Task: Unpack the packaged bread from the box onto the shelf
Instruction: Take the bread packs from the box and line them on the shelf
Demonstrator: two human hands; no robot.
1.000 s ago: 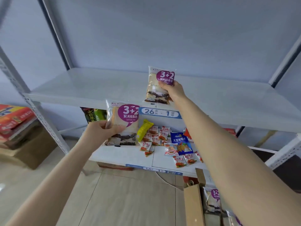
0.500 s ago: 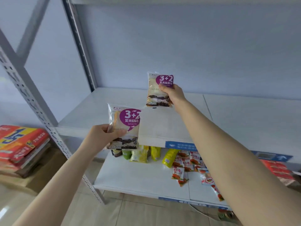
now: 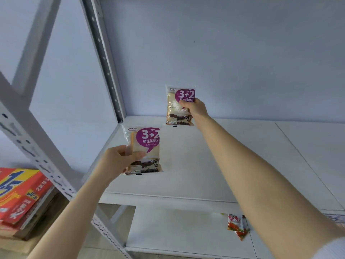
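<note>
Both hands hold a clear bread packet with a purple "3+2" label. My right hand point(image 3: 194, 109) grips one bread packet point(image 3: 177, 107) upright at the back of the white shelf point(image 3: 214, 161), its lower edge at the shelf surface near the wall. My left hand point(image 3: 119, 161) grips the second bread packet point(image 3: 147, 148) by its left side, upright, above the front left part of the same shelf. The box is out of view.
A grey perforated upright point(image 3: 104, 58) stands at the shelf's back left and another post point(image 3: 37, 146) at the front left. A lower shelf point(image 3: 177, 230) carries small red snack packets point(image 3: 236, 224). Red and yellow cartons point(image 3: 20, 195) are stacked at far left.
Both hands have carried their packets up and further in over the upper shelf; the right packet has reached the back by the wall. The view has tilted upward, and the box has left the view.
</note>
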